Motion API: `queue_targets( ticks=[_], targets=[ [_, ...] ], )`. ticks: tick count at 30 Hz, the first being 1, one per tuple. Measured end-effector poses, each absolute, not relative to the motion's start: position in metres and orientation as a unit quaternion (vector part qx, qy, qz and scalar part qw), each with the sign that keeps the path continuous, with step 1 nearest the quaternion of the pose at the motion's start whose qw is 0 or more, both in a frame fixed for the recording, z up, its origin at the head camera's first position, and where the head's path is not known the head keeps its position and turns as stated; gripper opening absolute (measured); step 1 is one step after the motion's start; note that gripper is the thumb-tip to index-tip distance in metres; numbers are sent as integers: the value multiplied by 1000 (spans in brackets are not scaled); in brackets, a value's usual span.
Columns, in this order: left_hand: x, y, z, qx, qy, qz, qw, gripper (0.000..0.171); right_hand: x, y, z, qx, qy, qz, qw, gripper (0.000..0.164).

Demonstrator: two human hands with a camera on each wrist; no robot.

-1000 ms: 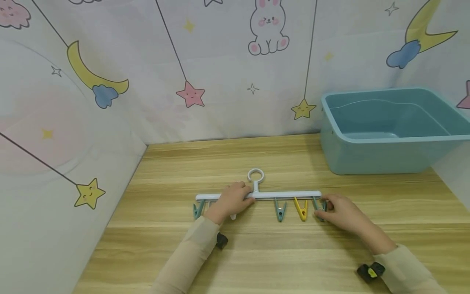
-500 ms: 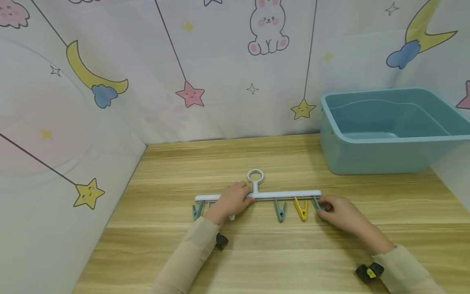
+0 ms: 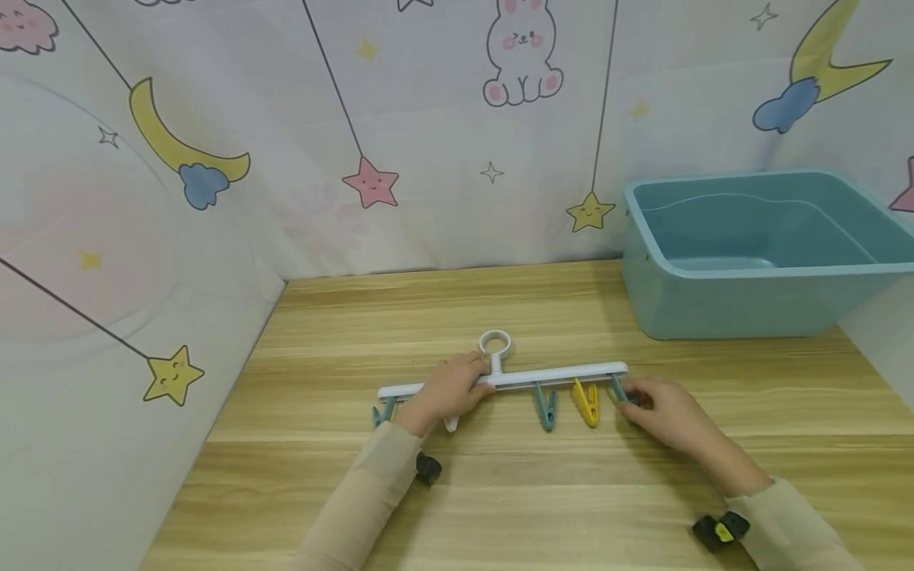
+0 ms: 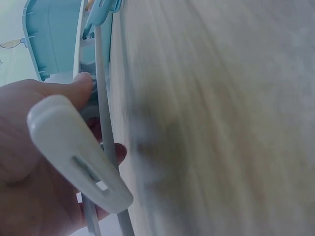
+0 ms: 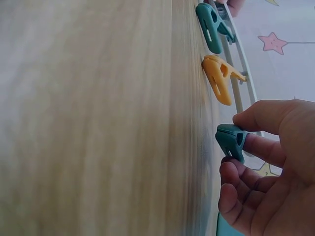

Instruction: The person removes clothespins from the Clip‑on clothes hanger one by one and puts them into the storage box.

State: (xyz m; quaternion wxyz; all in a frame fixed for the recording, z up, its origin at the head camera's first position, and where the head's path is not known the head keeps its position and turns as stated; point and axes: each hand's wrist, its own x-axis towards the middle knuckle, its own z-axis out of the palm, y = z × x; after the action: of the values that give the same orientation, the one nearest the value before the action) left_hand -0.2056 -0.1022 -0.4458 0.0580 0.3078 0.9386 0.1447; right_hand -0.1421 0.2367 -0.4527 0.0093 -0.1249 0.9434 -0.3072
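Observation:
A white clip hanger (image 3: 564, 373) with a ring on top lies slightly slanted over the wooden table, its right end farther back. My left hand (image 3: 450, 385) grips its bar left of the ring, thumb on one side and fingers behind, as the left wrist view shows. A white clothespin (image 4: 74, 147) hangs right beside that palm. At the bar's right end my right hand (image 3: 671, 412) pinches a teal clothespin (image 5: 230, 140) between thumb and fingers. Along the bar hang a yellow clothespin (image 3: 587, 404) and another teal clothespin (image 3: 547, 408). One more teal clothespin (image 3: 382, 411) hangs at the left end.
A blue-green plastic tub (image 3: 743, 305) stands at the back right of the table (image 3: 543, 492). Behind and to the left rise cloth walls (image 3: 428, 103) printed with stars, moons and a rabbit.
The hanger has tilted a little: its right end moved back, its left end came slightly forward. Both hands keep their holds, the right hand still on the end clothespin.

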Motion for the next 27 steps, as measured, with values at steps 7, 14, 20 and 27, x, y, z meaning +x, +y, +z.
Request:
queue_targets(
  ticks=[7,14,20,27],
  targets=[
    [-204,-105,-441,312,929,191,50,29,-139,237,-447,-124,942,-311,-8,21],
    [-201,-105,-432,293,934,200,37,28,-135,236,-438,-118,940,-318,-27,26],
    [-197,-105,-418,281,936,210,26,26,-132,238,-426,-128,933,-331,-61,24],
    [-188,-106,-398,308,928,210,-6,25,-126,239,-412,-140,922,-342,-112,18]
  ],
)
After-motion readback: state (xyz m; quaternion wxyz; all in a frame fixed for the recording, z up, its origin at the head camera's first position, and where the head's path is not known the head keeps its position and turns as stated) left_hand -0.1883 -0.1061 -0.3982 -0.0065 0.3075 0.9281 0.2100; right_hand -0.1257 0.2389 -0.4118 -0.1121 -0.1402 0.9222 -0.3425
